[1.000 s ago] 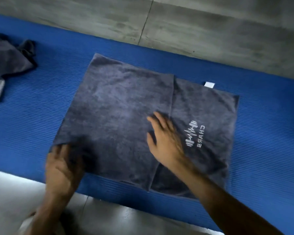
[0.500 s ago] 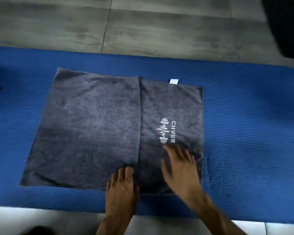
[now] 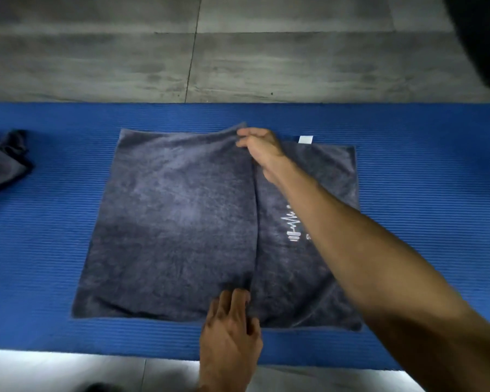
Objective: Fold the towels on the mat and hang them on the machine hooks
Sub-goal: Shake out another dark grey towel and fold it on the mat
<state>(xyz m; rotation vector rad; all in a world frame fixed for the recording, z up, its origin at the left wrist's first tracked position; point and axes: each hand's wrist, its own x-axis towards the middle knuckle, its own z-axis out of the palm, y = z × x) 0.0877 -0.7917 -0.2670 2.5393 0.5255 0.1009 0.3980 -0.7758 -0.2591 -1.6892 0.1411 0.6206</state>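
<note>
Grey towel point(image 3: 176, 222): flat on blue mat point(image 3: 422, 193), centre of view. Left part folded over toward middle, folded edge running near-to-far down the centre; single layer exposed on right w/ white logo point(image 3: 292, 226), partly hidden by forearm. White tag point(image 3: 305, 139) sticking out at far edge, right of centre.

Right hand point(image 3: 262, 149): reaching across to far edge of towel, fingers curled, pinching far corner of folded flap; corner lifted slightly, edge rippled there.

Left hand point(image 3: 232, 326): at near edge, by near end of folded edge; fingers fairly straight, lying on the cloth. Whether thumb or fingertips pinch the edge: can't tell.

Second towel point(image 3: 3, 162): dark grey, crumpled, on mat at far left, well apart from first, partly out of view.

Mat: ribbed, laid across grey tiled floor point(image 3: 238, 52); floor visible beyond and in front. Dark shape point(image 3: 487, 38) at top right corner, unidentifiable.
</note>
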